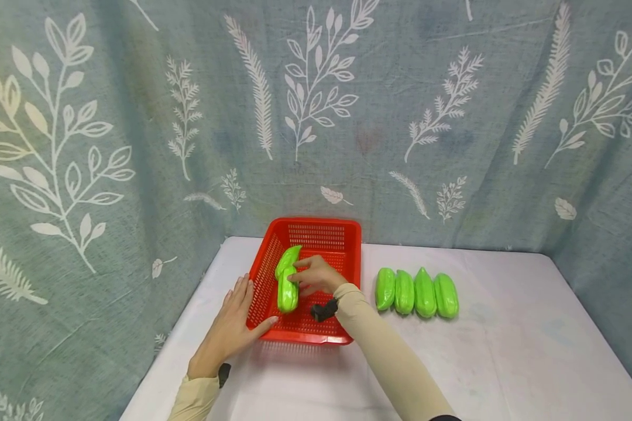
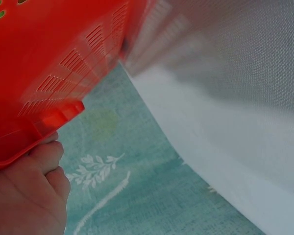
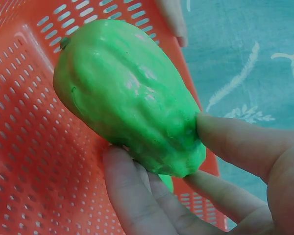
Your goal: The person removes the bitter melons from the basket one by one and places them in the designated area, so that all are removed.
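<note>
Gripping hand: your right hand (image 1: 320,276) has thumb and fingers pinched round one end of a green fruit (image 3: 130,93), with the end that bears a small dark stem nub (image 3: 64,43) pointing away from your palm.
Held fruit: inside the red basket (image 1: 316,222), toward its left side; you cannot tell from here whether it touches the basket floor.
Second fruit: another (image 1: 287,258) is in the basket just beyond the held one, which partly overlaps it in the head view.
Left hand: your left hand (image 1: 230,327) is spread, not clenched, at the near left corner of the basket, fingers along the left rim and thumb by the near rim.
Row of four: more green fruits (image 1: 425,295) lie side by side on the white table (image 1: 511,333), to the right of the basket.
Weight and feel: judging by the moulded, glossy look, expect something light and fairly stiff, likely a model; the shine may make it a little slippery.
Where to hold: the thick ribbed middle should give your fingers the surest hold; the rounded end you have now probably lets it tip or twist more easily.
Fragility: probably not delicate, though a hard squeeze could mark the coating.
</note>
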The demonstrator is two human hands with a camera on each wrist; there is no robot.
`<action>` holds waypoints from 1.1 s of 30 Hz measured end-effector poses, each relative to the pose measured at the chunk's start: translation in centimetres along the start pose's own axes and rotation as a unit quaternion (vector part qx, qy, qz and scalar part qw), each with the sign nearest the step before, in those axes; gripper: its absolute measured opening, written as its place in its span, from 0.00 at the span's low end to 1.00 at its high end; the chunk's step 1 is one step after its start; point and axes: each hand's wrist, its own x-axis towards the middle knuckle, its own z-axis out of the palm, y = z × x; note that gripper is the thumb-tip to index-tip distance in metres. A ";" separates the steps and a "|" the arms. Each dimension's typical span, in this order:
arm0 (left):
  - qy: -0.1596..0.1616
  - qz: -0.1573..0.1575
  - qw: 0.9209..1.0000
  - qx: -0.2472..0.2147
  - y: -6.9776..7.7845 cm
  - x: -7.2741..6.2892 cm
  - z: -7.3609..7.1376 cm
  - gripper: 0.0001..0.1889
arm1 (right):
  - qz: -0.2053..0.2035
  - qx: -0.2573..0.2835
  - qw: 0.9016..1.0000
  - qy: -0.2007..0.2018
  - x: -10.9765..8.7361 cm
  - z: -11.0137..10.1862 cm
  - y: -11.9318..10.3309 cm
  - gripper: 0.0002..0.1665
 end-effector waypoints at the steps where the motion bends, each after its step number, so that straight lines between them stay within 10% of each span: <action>1: 0.000 0.000 1.000 0.002 0.0 0.0 0.0 0.59 | -0.002 0.001 1.000 -0.001 -0.1 -0.1 0.0 0.34; 33: 0.009 0.002 1.000 0.002 0.1 0.0 0.2 0.58 | -0.054 -0.028 0.998 0.020 -4.8 -5.0 -1.5 0.33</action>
